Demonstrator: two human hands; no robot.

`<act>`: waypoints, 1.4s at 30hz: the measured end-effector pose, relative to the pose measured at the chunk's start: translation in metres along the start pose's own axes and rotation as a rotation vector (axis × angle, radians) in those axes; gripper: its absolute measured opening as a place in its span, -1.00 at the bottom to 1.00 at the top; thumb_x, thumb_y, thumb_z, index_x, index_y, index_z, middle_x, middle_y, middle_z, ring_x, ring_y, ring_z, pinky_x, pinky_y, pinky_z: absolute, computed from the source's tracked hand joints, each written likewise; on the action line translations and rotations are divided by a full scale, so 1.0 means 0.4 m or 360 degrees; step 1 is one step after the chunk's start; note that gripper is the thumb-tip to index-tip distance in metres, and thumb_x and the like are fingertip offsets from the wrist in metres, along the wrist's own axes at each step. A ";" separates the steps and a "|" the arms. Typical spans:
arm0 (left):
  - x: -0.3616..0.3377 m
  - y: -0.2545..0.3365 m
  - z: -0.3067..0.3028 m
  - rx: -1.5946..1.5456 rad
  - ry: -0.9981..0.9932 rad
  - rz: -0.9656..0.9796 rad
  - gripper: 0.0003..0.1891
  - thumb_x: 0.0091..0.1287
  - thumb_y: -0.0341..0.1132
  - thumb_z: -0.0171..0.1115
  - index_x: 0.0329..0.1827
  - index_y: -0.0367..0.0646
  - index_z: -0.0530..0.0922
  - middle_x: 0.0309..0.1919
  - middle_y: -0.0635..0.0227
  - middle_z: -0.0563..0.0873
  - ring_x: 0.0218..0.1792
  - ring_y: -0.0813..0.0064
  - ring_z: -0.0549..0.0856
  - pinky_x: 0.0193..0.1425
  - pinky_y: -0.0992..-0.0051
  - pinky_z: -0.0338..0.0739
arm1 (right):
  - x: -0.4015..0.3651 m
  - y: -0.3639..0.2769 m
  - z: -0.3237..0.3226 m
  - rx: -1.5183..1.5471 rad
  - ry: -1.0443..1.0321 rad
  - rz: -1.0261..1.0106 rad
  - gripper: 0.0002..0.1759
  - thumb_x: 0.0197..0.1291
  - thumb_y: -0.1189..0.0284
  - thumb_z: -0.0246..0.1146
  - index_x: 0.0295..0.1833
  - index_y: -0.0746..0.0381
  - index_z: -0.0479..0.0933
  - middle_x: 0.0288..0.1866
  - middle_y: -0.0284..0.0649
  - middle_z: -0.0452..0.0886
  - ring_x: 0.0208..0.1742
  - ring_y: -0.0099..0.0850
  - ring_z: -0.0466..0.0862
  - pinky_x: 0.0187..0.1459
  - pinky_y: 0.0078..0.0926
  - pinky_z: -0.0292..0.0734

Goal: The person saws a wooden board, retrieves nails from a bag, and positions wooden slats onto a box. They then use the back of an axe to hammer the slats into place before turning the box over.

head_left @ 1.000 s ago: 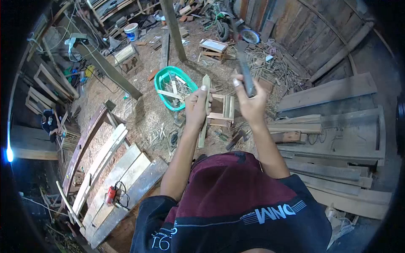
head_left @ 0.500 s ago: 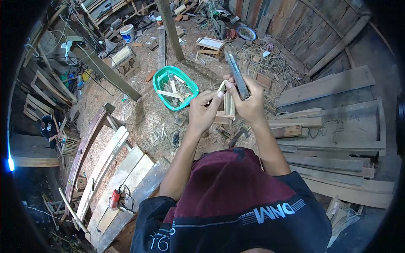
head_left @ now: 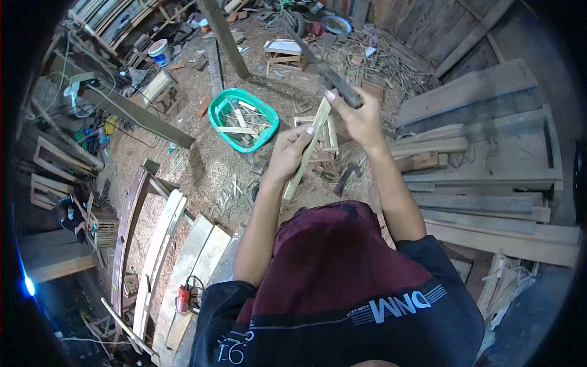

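Note:
My left hand point(head_left: 290, 150) is closed on a narrow, pale wooden strip point(head_left: 307, 154), which slants from upper right to lower left. In my right hand point(head_left: 362, 117) is a dark bladed tool point(head_left: 340, 87) with a thick handle; its blurred blade points up and left. The strip's upper end lies close to my right thumb; whether they touch is hard to tell. Behind my hands, a small wooden frame point(head_left: 332, 134) stands on the floor. A green basin point(head_left: 273, 122) holding wood offcuts is left of my left hand.
A hammer point(head_left: 347, 177) lies on the floor below my right hand. Planks point(head_left: 208, 251) and a red power tool point(head_left: 183, 298) are at lower left. A wooden post point(head_left: 225, 38) rises beyond the basin. Boards point(head_left: 468, 98) are stacked at right. Another person point(head_left: 73, 214) is at far left.
The view has shifted. The strip, earlier seen nearly end-on, now shows its length below my left hand. The tool's blade has swung toward the upper left.

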State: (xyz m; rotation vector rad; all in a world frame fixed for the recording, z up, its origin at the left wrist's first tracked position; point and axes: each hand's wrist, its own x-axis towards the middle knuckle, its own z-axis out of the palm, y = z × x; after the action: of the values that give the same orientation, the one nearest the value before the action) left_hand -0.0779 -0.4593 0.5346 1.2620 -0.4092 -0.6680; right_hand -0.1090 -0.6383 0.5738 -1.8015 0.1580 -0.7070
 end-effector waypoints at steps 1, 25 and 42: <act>-0.001 -0.007 0.000 0.0033 -0.0029 -0.0011 -0.72 0.54 -0.22 0.11 -0.06 -0.29 0.62 -0.40 0.39 0.70 -0.43 0.64 0.63 -0.32 0.63 0.51 | 0.014 0.026 -0.003 0.0030 0.0039 -0.0013 -0.68 0.23 0.27 0.45 -0.14 0.35 0.69 -0.40 -0.34 0.69 -0.35 -0.64 0.57 -0.26 -0.53 0.50; 0.018 -1.379 -0.102 0.0306 0.0400 -0.1172 -0.78 0.54 -0.41 0.02 0.17 -0.11 0.48 -0.36 0.40 0.66 -0.44 0.60 0.61 -0.45 0.52 0.48 | -0.936 1.282 -0.072 -0.0586 -0.0192 0.1376 -0.57 0.44 0.15 0.18 -0.01 0.38 0.55 -0.19 0.01 0.67 -0.13 -0.20 0.68 -0.08 -0.27 0.51; 0.568 -2.053 -0.155 0.0346 -0.0045 -0.0564 -0.64 0.55 -0.20 0.11 0.27 -0.22 0.45 -0.28 0.30 0.70 -0.26 0.55 0.65 -0.19 0.51 0.56 | -0.738 2.345 -0.122 -0.1527 -0.1135 0.1178 -0.63 0.13 0.34 0.38 -0.08 0.43 0.62 -0.09 0.17 0.69 -0.01 0.02 0.70 -0.02 -0.10 0.61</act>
State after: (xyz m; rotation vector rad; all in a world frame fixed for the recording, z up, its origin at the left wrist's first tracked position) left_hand -0.0620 -0.6913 -0.2875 1.5517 -0.2875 -0.9613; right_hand -0.1526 -0.8794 -0.3798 -2.5177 0.7183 0.6749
